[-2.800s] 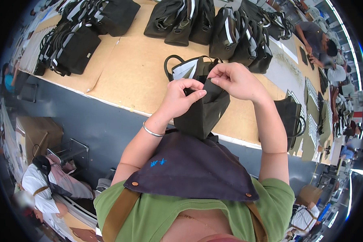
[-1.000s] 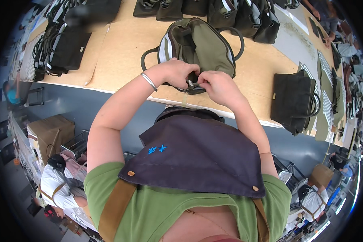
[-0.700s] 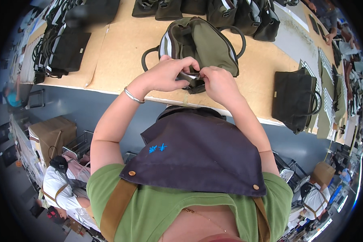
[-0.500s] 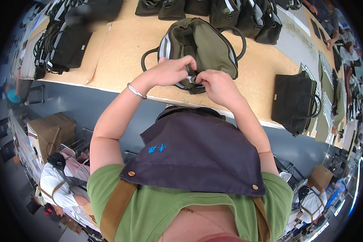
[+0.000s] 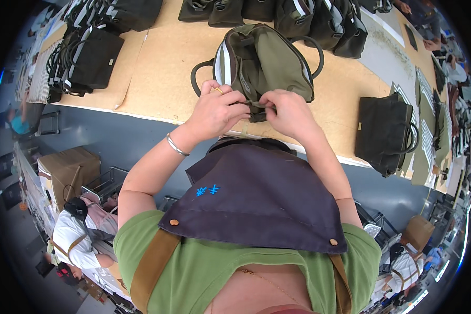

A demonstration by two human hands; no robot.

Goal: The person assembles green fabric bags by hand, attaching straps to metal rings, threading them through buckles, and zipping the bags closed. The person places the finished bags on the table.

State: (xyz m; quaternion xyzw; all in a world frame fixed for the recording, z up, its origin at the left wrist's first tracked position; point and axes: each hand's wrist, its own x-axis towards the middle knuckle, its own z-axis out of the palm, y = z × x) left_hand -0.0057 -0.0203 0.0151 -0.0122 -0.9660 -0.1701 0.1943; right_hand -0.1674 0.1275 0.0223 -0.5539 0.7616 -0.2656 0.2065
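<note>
An olive-green handbag (image 5: 277, 60) lies on the table with its mouth spread wide and its lining showing. Its dark loop handles stick out to either side, and a white strip runs along the left edge. At the bag's near rim, my left hand (image 5: 218, 111) has its fingers curled over the edge. My right hand (image 5: 290, 114) pinches the same rim just to the right, thumb and forefinger together. A small bit of the rim shows between the two hands; the fingers hide what else is there.
Dark handbags (image 5: 293, 21) stand in a row along the far side. More bags (image 5: 97, 57) are stacked at the left. One black handbag (image 5: 383, 131) sits near the table's right front edge. The tan tabletop (image 5: 162, 63) ends just before my apron (image 5: 261, 199).
My left hand has drawn back toward me and turned, from reaching into the bag to curling over its near rim. My right hand keeps its pinch there.
</note>
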